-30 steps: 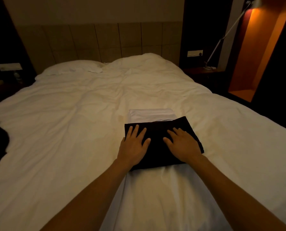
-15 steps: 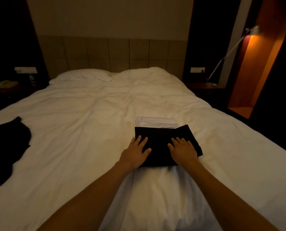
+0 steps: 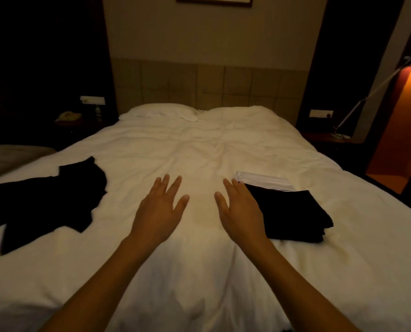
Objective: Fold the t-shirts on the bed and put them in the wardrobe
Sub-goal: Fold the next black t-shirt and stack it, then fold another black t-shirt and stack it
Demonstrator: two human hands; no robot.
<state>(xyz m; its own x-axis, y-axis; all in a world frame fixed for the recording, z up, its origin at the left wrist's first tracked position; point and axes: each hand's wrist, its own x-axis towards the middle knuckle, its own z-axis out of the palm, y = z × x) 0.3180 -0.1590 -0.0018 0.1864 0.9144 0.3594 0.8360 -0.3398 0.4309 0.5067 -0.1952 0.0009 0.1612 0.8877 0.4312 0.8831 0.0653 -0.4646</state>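
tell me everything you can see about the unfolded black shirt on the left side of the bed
The unfolded black t-shirt lies spread flat and rumpled on the white duvet, on the bed's left side. It looks like soft dark cloth with an uneven outline, one corner reaching toward the headboard, and its left edge runs out of frame. No print or seams show in the dim light. Neither hand touches it; the left hand is to its right, apart.

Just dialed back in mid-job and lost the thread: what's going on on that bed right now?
A person is folding t-shirts on the white bed. Both hands, the left hand and the right hand, are open with fingers spread over bare duvet, holding nothing. A folded black t-shirt lies just right of the right hand, overlapping a folded white t-shirt behind it. An unfolded black t-shirt lies spread out at the left, not yet folded. No wardrobe is clearly in view.
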